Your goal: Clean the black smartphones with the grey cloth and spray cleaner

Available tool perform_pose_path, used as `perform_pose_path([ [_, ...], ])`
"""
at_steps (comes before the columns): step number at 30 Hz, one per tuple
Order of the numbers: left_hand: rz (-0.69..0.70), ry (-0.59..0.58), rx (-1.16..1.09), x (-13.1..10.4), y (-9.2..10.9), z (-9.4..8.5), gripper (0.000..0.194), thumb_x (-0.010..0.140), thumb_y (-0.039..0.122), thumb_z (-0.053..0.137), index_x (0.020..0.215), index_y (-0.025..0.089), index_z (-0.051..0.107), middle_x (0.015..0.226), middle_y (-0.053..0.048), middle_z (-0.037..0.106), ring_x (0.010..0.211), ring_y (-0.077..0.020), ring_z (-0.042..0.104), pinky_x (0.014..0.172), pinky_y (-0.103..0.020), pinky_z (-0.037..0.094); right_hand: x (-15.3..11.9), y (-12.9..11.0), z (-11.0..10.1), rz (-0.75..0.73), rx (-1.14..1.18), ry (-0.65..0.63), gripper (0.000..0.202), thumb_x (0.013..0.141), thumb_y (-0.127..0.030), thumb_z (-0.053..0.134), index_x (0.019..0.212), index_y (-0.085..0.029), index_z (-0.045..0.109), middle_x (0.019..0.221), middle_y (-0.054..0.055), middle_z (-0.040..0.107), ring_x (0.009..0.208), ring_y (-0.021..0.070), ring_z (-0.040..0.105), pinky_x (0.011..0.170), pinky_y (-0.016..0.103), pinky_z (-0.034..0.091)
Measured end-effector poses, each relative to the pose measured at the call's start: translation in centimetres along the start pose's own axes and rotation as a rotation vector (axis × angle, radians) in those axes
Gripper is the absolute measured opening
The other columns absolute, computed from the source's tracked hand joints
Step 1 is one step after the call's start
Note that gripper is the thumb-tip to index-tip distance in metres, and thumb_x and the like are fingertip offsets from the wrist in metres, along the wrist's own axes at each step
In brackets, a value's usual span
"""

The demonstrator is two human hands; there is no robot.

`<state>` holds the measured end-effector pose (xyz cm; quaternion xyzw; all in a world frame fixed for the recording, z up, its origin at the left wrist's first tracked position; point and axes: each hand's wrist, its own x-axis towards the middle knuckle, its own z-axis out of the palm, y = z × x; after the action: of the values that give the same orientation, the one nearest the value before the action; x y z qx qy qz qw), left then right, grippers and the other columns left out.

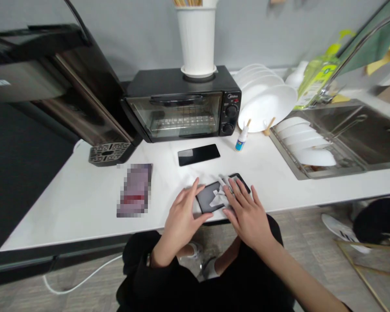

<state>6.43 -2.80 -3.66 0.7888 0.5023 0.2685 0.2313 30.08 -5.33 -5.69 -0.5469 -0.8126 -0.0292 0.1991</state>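
Left hand (182, 216) steadies a dark phone (211, 197) at the counter's (68, 203) front edge, fingers curled on its left side. Right hand (245, 212) lies flat, fingers spread, pressing a white wipe (218, 197) onto the screen. 1 more black phone (198, 154) lies further back, before a toaster oven (182, 106) marked "Midea". A small dropper bottle (241, 139) stands nearby; its label is unreadable.
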Motion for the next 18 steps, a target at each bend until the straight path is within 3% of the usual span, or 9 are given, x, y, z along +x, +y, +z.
perform_pose_path([
  [4,0.011,0.003,-0.006,-0.3,-0.8,0.4,0.113,0.090,0.021,0.080,0.172,0.040,0.005,0.153,-0.010,0.061,0.144,-0.0314,0.057,0.118,-0.053,0.050,1.7,-4.4,1.4,-0.096,0.075,0.022,0.079,0.107,-0.053,0.050,0.170,-0.013,0.027,0.173,0.018,0.036,0.162,0.0382,0.034,0.124,0.068,0.038],
  [7,-0.020,0.010,0.003,-0.4,-1.1,0.4,0.113,0.088,0.018,0.080,0.172,0.040,0.008,0.150,-0.013,0.060,0.138,-0.0324,0.062,0.113,-0.053,0.055,1.3,-5.5,0.8,-0.180,0.126,-0.025,0.072,0.108,-0.053,0.049,0.168,-0.016,0.034,0.172,0.014,0.040,0.161,0.0320,0.037,0.127,0.061,0.037],
  [10,-0.038,0.009,-0.009,-0.3,-0.8,0.2,0.117,0.086,0.020,0.084,0.172,0.041,0.007,0.148,-0.010,0.062,0.137,-0.0318,0.062,0.115,-0.054,0.052,-0.2,-3.1,-0.3,-0.168,0.077,-0.064,0.070,0.110,-0.053,0.045,0.170,-0.021,0.030,0.172,0.011,0.039,0.160,0.0308,0.039,0.129,0.062,0.034],
  [14,-0.015,0.006,-0.023,0.0,-0.1,0.0,0.119,0.085,0.025,0.088,0.171,0.041,0.008,0.152,-0.008,0.063,0.143,-0.0314,0.056,0.121,-0.054,0.046,-1.2,1.5,-0.3,0.021,-0.056,0.032,0.076,0.111,-0.051,0.043,0.174,-0.019,0.013,0.174,0.014,0.035,0.159,0.0369,0.039,0.127,0.067,0.030],
  [16,-0.022,0.003,-0.020,0.1,0.0,0.0,0.120,0.085,0.025,0.088,0.171,0.041,0.006,0.153,-0.007,0.063,0.144,-0.0304,0.055,0.121,-0.053,0.046,-0.5,2.1,0.2,0.094,-0.075,0.076,0.080,0.110,-0.054,0.043,0.174,-0.016,0.012,0.173,0.017,0.035,0.160,0.0409,0.036,0.125,0.070,0.030],
  [18,-0.025,-0.006,-0.018,0.1,0.0,0.0,0.118,0.087,0.027,0.086,0.171,0.041,0.004,0.154,-0.006,0.061,0.145,-0.0295,0.053,0.122,-0.051,0.045,0.5,0.8,0.7,0.090,-0.048,0.071,0.085,0.108,-0.061,0.045,0.172,-0.011,0.019,0.173,0.020,0.034,0.160,0.0440,0.033,0.125,0.072,0.029],
])
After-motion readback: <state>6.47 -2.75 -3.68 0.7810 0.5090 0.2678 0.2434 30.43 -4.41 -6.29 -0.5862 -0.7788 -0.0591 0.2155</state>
